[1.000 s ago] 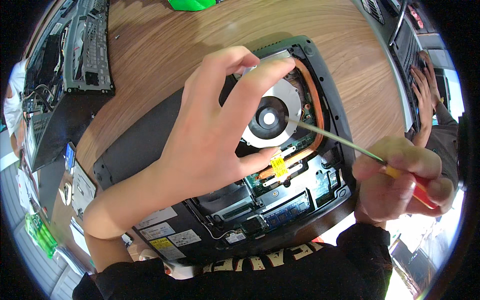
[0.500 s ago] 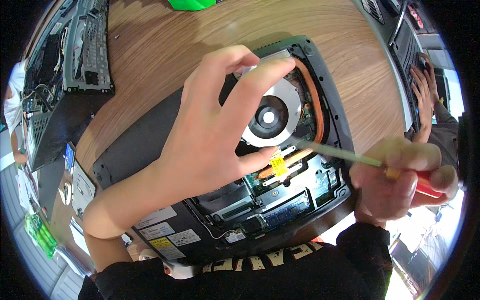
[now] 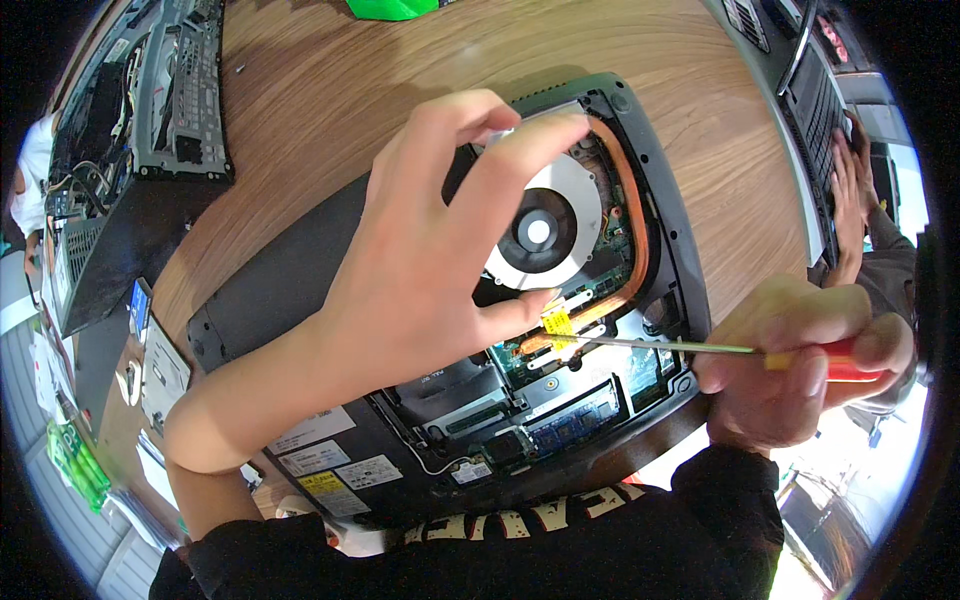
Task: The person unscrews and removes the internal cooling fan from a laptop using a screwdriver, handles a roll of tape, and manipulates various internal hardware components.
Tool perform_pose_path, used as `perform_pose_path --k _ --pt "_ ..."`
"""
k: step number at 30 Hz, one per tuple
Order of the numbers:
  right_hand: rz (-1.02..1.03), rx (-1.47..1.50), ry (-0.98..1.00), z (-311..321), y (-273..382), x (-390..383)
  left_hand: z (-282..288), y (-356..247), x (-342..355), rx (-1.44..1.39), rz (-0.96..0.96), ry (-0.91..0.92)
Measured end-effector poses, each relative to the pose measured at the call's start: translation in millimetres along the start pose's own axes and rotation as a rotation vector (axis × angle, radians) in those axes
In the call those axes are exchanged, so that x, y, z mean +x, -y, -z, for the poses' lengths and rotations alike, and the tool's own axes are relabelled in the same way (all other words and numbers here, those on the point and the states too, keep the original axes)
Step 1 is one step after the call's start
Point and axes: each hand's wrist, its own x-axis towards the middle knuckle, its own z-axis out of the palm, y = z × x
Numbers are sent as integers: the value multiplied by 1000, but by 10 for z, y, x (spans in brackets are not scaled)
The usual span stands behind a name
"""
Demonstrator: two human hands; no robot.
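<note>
A dark laptop (image 3: 280, 250) lies upside down on the desk, its underside uncovered. Inside are a round silver fan (image 3: 575, 245), a copper heat pipe (image 3: 637, 200) and a yellow label (image 3: 558, 322) beside the pipe's end. My left hand (image 3: 410, 240) is spread over the fan: the index fingertip rests at the far corner of the fan area, the thumb by the yellow label. My right hand (image 3: 770, 350) is closed round a screwdriver (image 3: 690, 347) with a red and yellow handle. Its thin shaft points left, and the tip is over the metal bracket near the label.
An opened black computer case (image 3: 150, 180) stands at the far left. Small parts and a metal plate (image 3: 165, 380) lie left of the laptop. On the right another person's hands (image 3: 848, 180) rest on a keyboard (image 3: 815, 110). A green object (image 3: 395, 8) sits at the back.
The screwdriver's tip has moved left and nearer to me, from beside the fan's edge to the bracket by the yellow label. My left hand has stayed almost still.
</note>
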Motion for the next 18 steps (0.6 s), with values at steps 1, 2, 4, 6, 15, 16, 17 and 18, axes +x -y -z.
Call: perform_pose_path --k 1,2,4,6,15,16,17,18 --pt "-4 43 -25 -18 -11 -1 -3 -1 1 2 3 0" --pt "7 40 -93 -33 -20 5 -7 -6 6 7 -7 -5" --pt "24 0 -111 -19 -38 10 -7 -5 0 10 -18 -10" --pt "35 -71 -12 44 -56 7 0 5 -21 -27 27 -16" --pt "55 -105 -44 15 -71 37 -6 -12 8 -15 15 0" --pt "58 -89 -43 17 -103 36 -2 -8 -1 -9 22 -1" --pt "67 -68 -49 16 -134 43 3 -6 -7 7 18 0" --pt "74 -46 -55 17 -178 43 4 3 -22 19 20 0"
